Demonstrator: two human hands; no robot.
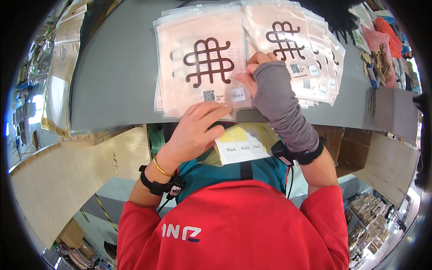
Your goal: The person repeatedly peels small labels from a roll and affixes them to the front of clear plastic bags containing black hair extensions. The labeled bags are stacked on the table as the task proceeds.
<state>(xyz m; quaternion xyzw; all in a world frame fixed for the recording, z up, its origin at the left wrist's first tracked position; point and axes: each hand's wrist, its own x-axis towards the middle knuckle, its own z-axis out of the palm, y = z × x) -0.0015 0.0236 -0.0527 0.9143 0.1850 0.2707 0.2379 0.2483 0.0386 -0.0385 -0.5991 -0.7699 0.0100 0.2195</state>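
Note:
A pile of frosted plastic zip bags (180, 49), pale pink with a dark looped-line emblem, lies before me on the grey table. My left hand (198, 128) rests its outstretched fingertips on the top bag's lower edge, just below a small white sticker (237, 94). Its thumb bends beneath the fingers. My right hand (254, 72), in a grey sleeve that leaves the fingers bare, is closed at that bag's right edge, thumb and forefinger curled together; the exact grip is partly hidden. Under the table edge, a sheet of white stickers on yellowish backing (243, 146) lies at my lap.
More bags of the same kind (288, 36) fan out at the right of the grey table (112, 76). A long clear-and-gold package (63, 67) lies at the left edge. Red and pink plastic bags (384, 38) hang at far right. Wooden panels (81, 162) flank my seat.

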